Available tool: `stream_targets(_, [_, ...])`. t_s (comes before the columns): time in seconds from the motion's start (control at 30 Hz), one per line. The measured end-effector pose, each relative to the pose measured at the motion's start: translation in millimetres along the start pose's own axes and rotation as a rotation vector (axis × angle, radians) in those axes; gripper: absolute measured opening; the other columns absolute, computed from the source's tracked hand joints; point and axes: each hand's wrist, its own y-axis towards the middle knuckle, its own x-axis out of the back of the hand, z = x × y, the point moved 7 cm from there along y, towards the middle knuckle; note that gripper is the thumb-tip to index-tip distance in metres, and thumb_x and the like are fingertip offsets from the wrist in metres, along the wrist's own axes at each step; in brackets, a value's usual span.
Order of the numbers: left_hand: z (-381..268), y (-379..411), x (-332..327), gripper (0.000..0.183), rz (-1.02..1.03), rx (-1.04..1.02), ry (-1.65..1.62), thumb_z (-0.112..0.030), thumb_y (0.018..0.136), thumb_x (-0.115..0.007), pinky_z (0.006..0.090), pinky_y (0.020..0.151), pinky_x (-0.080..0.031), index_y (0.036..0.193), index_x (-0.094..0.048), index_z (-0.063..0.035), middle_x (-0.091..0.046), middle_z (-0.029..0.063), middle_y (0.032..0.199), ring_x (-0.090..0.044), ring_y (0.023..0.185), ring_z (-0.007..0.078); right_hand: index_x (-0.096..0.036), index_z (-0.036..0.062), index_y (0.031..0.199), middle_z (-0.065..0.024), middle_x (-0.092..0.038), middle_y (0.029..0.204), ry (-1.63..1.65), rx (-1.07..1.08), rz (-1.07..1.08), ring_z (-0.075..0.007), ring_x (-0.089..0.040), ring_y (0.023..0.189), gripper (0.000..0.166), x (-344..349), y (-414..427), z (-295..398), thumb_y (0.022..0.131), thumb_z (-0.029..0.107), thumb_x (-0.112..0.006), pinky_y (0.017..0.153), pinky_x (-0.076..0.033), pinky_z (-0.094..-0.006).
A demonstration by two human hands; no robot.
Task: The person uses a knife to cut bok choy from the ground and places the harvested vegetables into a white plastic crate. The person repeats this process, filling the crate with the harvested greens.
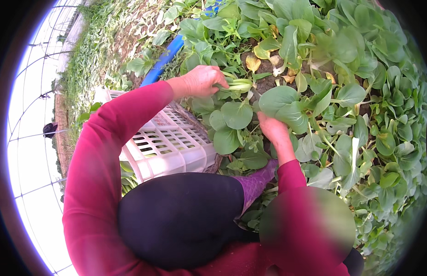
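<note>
My left hand [207, 81] is closed around the pale green stalks of a bok choy plant [240, 85], whose cut-looking base points right. Beside that base shows a short grey blade [256, 94], apparently a knife. Its handle is hidden, but my right hand [273, 129] lies just below, fingers curled and partly covered by broad leaves [279, 103]. Soil [265, 77] with yellowed leaves [253, 63] shows past the plant's base.
A white slatted plastic crate [172, 145] with greens inside stands left of my purple boot [256, 183]. A blue hose [165, 58] runs along the bed's left side. Dense leafy plants [389, 138] fill the right. Far left is a greenhouse frame [36, 134].
</note>
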Motion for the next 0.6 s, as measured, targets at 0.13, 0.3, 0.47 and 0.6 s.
stream_targets(0.13, [-7,6,55,0.031,0.079,0.043,-0.283,0.0,0.07,-0.065,0.0319,0.085,-0.049,0.099,-0.069,-0.0091,-0.067,0.0043,0.107,-0.064,0.092,0.0193,-0.062,0.0054,0.099,-0.0122,-0.064,0.091,0.567,-0.173,-0.18,-0.0203,-0.058,0.072,0.023,38,-2,-19,0.089,0.025,-0.058,0.06,-0.045,-0.0323])
stream_targets(0.3, [-49,-1,114,0.059,-0.024,0.102,-0.85,0.011,0.071,-0.058,0.0266,0.087,-0.047,0.126,-0.048,-0.0048,-0.063,0.0029,0.105,-0.058,0.098,0.0104,-0.05,0.0102,0.129,-0.0004,-0.06,0.082,1.461,-0.015,-0.029,-0.0015,-0.043,0.054,0.057,84,4,38,0.079,0.021,-0.075,0.044,-0.036,-0.0177])
stream_targets(0.47, [-69,-5,88,0.076,0.18,-0.006,-1.22,-0.011,0.068,-0.065,0.0304,0.096,-0.041,0.138,-0.038,-0.0041,-0.055,0.0083,0.12,-0.054,0.103,0.0137,-0.044,0.0054,0.128,0.0039,-0.052,0.072,1.689,0.062,0.1,-0.0041,-0.041,0.049,0.055,97,-6,73,0.082,0.017,-0.072,0.042,-0.035,-0.0198])
stream_targets(0.6, [-97,9,60,0.06,0.244,0.149,-1.091,-0.022,0.075,-0.074,0.0282,0.09,-0.043,0.125,-0.05,0.0,-0.061,0.0073,0.109,-0.055,0.097,0.0137,-0.048,0.0046,0.12,0.0029,-0.052,0.07,1.645,0.013,0.015,-0.0044,-0.041,0.048,0.046,95,-9,64,0.083,0.018,-0.071,0.04,-0.034,-0.02])
